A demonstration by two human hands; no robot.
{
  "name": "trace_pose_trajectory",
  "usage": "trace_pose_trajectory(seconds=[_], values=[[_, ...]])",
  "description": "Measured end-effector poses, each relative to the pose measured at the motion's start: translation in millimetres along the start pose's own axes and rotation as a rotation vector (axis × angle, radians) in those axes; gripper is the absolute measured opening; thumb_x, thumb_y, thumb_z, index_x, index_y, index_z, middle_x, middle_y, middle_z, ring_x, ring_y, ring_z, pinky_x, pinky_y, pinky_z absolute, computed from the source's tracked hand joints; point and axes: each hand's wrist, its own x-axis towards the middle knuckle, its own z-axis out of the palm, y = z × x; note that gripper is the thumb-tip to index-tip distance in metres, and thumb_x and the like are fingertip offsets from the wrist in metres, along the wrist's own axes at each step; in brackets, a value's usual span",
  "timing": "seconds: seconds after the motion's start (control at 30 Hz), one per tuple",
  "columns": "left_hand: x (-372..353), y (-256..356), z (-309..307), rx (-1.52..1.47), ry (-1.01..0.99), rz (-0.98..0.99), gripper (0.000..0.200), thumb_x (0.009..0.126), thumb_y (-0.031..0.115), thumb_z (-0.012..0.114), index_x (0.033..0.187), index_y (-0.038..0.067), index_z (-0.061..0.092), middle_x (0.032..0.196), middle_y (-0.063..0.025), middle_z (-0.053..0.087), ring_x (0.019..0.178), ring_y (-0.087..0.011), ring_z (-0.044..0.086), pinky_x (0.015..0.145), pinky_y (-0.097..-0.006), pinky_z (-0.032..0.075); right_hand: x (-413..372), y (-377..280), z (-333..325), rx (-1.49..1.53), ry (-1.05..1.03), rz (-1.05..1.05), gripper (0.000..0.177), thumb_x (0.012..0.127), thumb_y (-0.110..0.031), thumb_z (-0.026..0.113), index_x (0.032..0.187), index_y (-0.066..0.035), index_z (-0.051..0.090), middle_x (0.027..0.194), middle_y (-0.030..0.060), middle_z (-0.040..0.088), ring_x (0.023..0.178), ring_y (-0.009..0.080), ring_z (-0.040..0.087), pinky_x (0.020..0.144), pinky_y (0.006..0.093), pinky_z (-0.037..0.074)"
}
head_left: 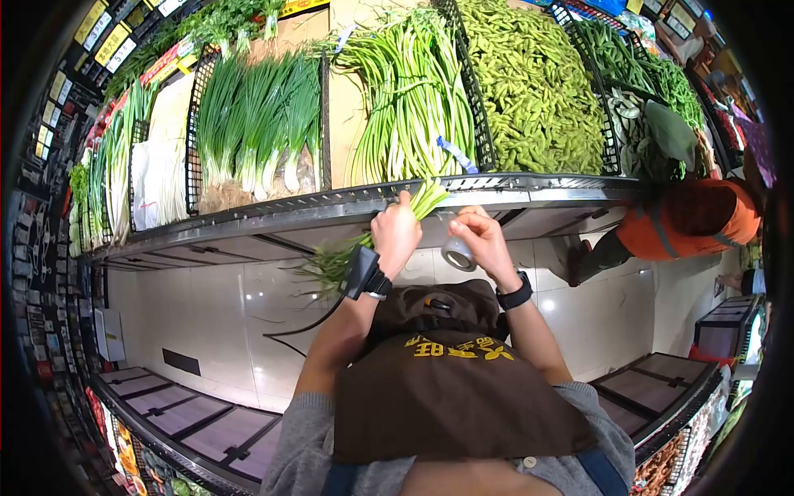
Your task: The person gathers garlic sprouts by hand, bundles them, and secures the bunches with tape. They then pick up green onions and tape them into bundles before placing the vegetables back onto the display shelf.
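Note:
My left hand is closed around a bunch of long green stalks. Its pale cut ends point up to the right, and thin leafy tips hang out at the lower left, partly behind my wrist. Just right of the bunch, my right hand pinches a roll of clear tape. A thin clear strip seems to run between the fingers and the stalks, though it is hard to make out. Both hands are in front of the shelf edge.
Beyond the edge are crates of spring onions, long green stems and green bean pods. A person in an orange vest bends at the right. Behind me runs a lower shelf; a black cable hangs from my left wrist.

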Motion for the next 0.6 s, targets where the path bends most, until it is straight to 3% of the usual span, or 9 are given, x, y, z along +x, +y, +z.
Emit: trace_pose_trajectory(seconds=[0.03,0.1,0.17,0.27,0.43,0.5,0.6], values=[[-4,-2,10,-0.003,-0.007,-0.007,0.029,0.07,0.011,0.064,0.093,0.001,0.048,0.07,-0.0176,0.061,0.065,-0.0357,0.063,0.059,-0.0443,0.05,-3,-2,8,0.07,0.003,0.043,0.012,0.08,-0.013,0.065,0.075,-0.002,0.066,0.076,0.0037,0.054,0.076,0.0136,0.049,0.067,0.0257,0.04],[-12,-2,29,0.088,-0.008,0.147,0.021,0.073,0.009,0.06,0.088,0.001,0.049,0.07,-0.0171,0.06,0.062,-0.033,0.063,0.054,-0.0411,0.051,6,18,23,-0.23,0.066,0.012,0.02,0.079,-0.023,0.066,0.075,-0.004,0.066,0.073,0.0085,0.054,0.071,0.0187,0.05,0.065,0.03,0.042],[-18,0,36,0.176,0.038,0.18,0.011,0.077,0.005,0.054,0.085,0.0,0.049,0.068,-0.0142,0.059,0.058,-0.0293,0.063,0.05,-0.0356,0.051,10,20,33,-0.378,0.128,0.123,0.03,0.078,-0.031,0.065,0.07,-0.003,0.062,0.072,0.0131,0.055,0.069,0.0261,0.053,0.064,0.0356,0.044],[-25,-9,45,0.193,0.029,0.218,0.011,0.077,0.005,0.054,0.085,0.0,0.05,0.067,-0.0133,0.059,0.058,-0.0282,0.063,0.049,-0.0344,0.051,5,26,40,-0.528,0.063,0.271,0.039,0.078,-0.038,0.061,0.066,-0.002,0.057,0.075,0.017,0.056,0.072,0.0333,0.056,0.066,0.0405,0.044],[-37,-8,34,0.175,-0.01,0.176,0.026,0.075,0.006,0.056,0.098,-0.001,0.047,0.068,-0.0156,0.06,0.057,-0.0281,0.063,0.048,-0.034,0.051,4,24,46,-0.613,0.023,0.322,0.042,0.079,-0.039,0.059,0.066,0.0,0.056,0.08,0.0209,0.061,0.077,0.0343,0.06,0.067,0.0399,0.045],[-41,-3,23,0.164,-0.012,0.148,0.028,0.075,0.006,0.056,0.101,-0.001,0.046,0.068,-0.0163,0.06,0.057,-0.0289,0.063,0.048,-0.0352,0.051,8,17,44,-0.534,-0.131,0.474,0.041,0.08,-0.041,0.056,0.069,-0.001,0.056,0.078,0.0208,0.059,0.084,0.0377,0.058,0.07,0.0438,0.045],[-46,-11,22,0.133,-0.018,0.137,0.03,0.074,0.005,0.056,0.102,0.0,0.046,0.068,-0.0175,0.06,0.058,-0.031,0.063,0.049,-0.0385,0.05,10,18,47,-0.469,-0.156,0.451,0.039,0.08,-0.039,0.057,0.071,-0.001,0.057,0.076,0.0209,0.059,0.081,0.0377,0.058,0.07,0.0434,0.045]])
